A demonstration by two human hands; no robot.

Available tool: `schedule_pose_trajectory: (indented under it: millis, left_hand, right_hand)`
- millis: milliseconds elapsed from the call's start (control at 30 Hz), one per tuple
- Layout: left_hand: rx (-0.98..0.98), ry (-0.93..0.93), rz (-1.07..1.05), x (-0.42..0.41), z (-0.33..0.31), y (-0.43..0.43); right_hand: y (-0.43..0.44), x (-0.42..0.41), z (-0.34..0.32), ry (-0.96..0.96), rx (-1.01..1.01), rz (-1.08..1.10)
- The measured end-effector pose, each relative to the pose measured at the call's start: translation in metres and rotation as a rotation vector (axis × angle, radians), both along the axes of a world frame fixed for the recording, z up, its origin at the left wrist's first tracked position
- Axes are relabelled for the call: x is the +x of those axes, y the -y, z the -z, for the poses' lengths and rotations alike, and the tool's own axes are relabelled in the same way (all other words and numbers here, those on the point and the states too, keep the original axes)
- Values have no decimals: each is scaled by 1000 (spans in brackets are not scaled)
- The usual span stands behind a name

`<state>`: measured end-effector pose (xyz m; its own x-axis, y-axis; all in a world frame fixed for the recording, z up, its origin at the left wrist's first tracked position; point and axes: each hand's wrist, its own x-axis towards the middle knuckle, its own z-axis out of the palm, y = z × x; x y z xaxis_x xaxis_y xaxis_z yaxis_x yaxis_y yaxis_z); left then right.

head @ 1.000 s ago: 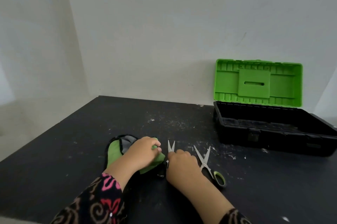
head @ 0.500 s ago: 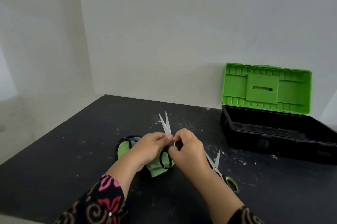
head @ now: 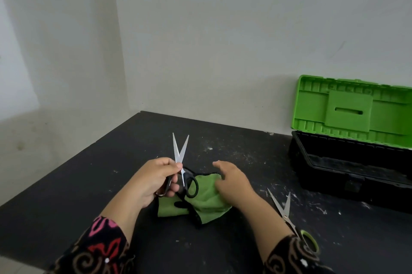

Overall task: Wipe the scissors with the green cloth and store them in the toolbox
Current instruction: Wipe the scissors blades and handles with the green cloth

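Holding the black-handled scissors (head: 183, 169) alone now, the left hand (head: 153, 179) has taken over the grip that both hands shared half a second ago. The right hand (head: 230, 181) has let go and dropped onto the green cloth (head: 204, 201), fingers loosely spread and pressing or gathering the fabric; whether it truly pinches the cloth cannot be told. The view has also swung left, so the toolbox (head: 347, 169) now sits against the right edge.

Those scissors are lifted off the bench (head: 89, 184), pinched near the pivot between the left thumb and fingers, with one loop against the palm and the other loop hanging free over the cloth's left part. Their blades point up and away, parted in a narrow V, bright steel against the dark surface. The right hand is just beside them, apart from the handles.

The cloth lies crumpled on the bench between the two wrists, bright green with a black trim and a black patch showing. A second pair of scissors (head: 287, 215), with a green handle loop, lies flat to the right of the right forearm, blades slightly open, its handle partly hidden by the patterned sleeve (head: 292, 256). The toolbox stands open at the far right, black tray and green lid (head: 352, 109) raised upright against the wall, well apart from both hands.
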<state>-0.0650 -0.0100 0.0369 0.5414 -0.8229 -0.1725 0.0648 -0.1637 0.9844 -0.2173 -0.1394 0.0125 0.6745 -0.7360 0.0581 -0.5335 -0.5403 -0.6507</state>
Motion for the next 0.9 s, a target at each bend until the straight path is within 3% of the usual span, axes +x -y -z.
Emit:
schedule_pose_trajectory:
  millis: [167,267,400,533,567,667,767,900]
  left_hand:
    - [27,-18,37,3,7,2]
    - [12,-53,76,2,6,6]
    - [-61,-92,93,-2,-4,18]
    - [-193,-146,88,-6,-19,33]
    - [-213,-145,85,-6,-22,37]
    - [-212,-114,86,-2,-20,46]
    - [-167,-126,116,0,-5,47]
    - [-53,-56,241,5,5,41]
  right_hand:
    - [9,10,11,-246,-28,-99]
    - [11,5,6,-218,-66,-48]
    - [16,-10,-15,62,-73,-12]
    - [11,-25,-46,715,94,115]
    - [9,-28,-51,802,107,147]
    - [8,-29,-46,770,112,255]
    - [11,-25,-30,675,364,282]
    - [22,-25,-26,855,674,465]
